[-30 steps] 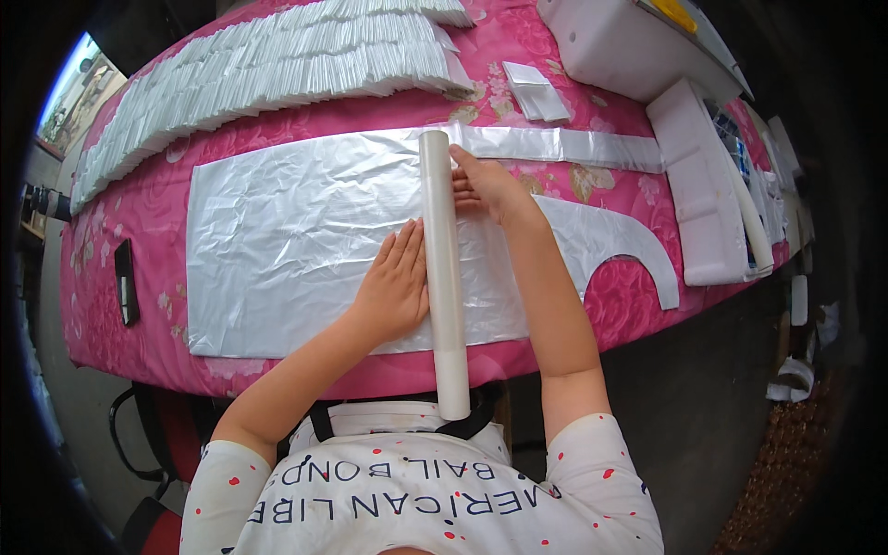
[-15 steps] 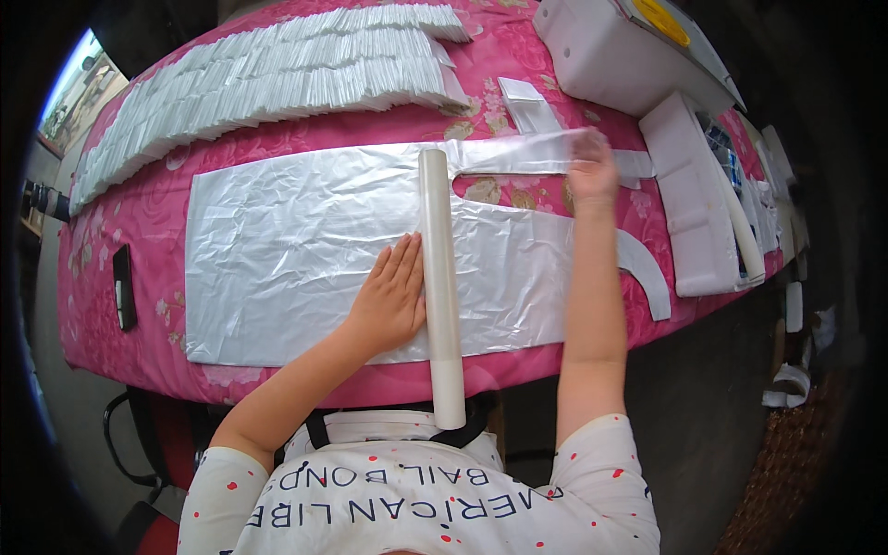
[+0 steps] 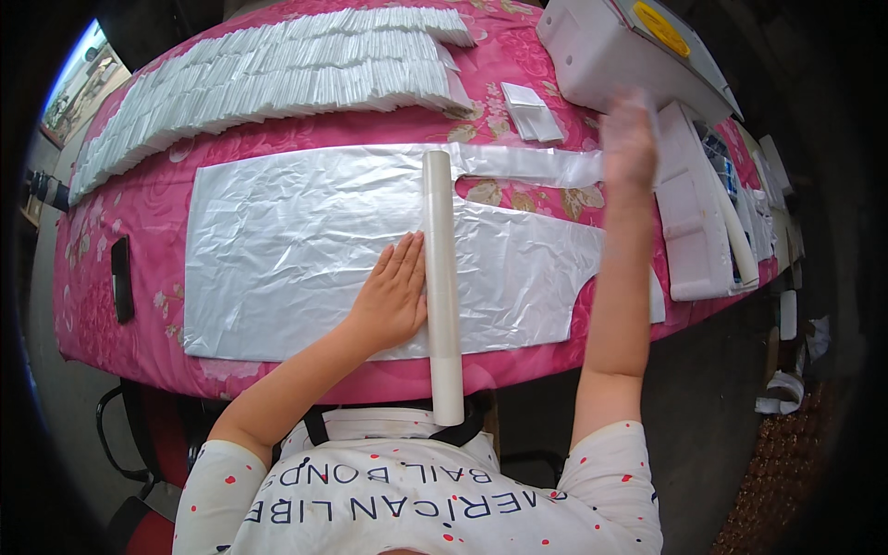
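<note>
A shiny white plastic sheet (image 3: 296, 250) lies spread out, with cut-out strap-like ends on the right; it looks like a disposable apron or a vest-type bag. Across it, reaching past the table's near edge, rests a long pale tube (image 3: 442, 277). My left hand (image 3: 393, 296) lies flat on the plastic, fingers extended, its fingertips beside the tube. Over the right end of the far strap (image 3: 536, 166) is my right hand (image 3: 631, 148), smeared by motion. Its fingers do not show clearly, nor whether anything is in them.
Rows of folded white plastic packets (image 3: 277, 74) line the far left. A small folded packet (image 3: 532, 116) lies beyond the strap. White foam boxes (image 3: 592, 65) stand at the right, one bearing a yellow ring (image 3: 661, 28). A black phone-like object (image 3: 121, 279) sits at the left.
My right hand has moved to the right and farther away, toward the foam boxes. The far strap now lies lower and straighter. My left hand and the tube have stayed in place.
</note>
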Available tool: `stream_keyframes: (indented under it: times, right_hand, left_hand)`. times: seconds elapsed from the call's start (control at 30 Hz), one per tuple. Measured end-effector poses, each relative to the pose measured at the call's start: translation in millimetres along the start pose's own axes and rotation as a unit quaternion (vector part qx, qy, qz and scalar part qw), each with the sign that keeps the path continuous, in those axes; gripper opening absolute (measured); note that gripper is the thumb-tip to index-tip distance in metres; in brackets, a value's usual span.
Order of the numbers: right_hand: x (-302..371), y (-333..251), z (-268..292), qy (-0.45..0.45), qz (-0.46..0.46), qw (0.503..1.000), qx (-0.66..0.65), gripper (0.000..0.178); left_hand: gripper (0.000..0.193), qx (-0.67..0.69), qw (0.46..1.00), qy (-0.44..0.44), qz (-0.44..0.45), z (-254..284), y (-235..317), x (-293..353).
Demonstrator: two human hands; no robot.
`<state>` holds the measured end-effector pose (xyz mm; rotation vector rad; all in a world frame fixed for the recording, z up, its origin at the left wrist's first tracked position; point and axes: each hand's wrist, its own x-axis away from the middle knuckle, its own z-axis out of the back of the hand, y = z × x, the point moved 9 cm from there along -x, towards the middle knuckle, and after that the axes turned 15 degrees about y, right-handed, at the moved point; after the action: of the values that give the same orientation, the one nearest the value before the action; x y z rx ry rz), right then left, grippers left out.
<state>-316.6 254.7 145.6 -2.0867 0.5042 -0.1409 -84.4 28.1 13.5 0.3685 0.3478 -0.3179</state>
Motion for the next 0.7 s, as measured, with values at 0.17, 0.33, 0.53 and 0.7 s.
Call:
stream_keyframes:
  times: [0.17,0.33,0.53,0.7]
  right_hand:
    - [213,97,-123,-0.313,0.495,0.766,0.265,0.031]
    - [358,216,-189,-0.474,0.163,0.813,0.298,0.03]
    - [445,249,-225,-0.52,0.104,0.763,0.369,0.039]
    - [469,215,-240,-0.586,0.055,0.729,0.349,0.049]
  left_hand:
    - [0.061,0.05,0.998,0.04,-0.013,1,3,-2]
    - [0.06,-0.045,0.995,0.062,-0.057,-21,0,1]
    - [0.062,-0.006,1.0,0.01,-0.022,-8,4,-2]
    - [0.063,-0.008,0.999,0.032,-0.012,-12,1,-1]
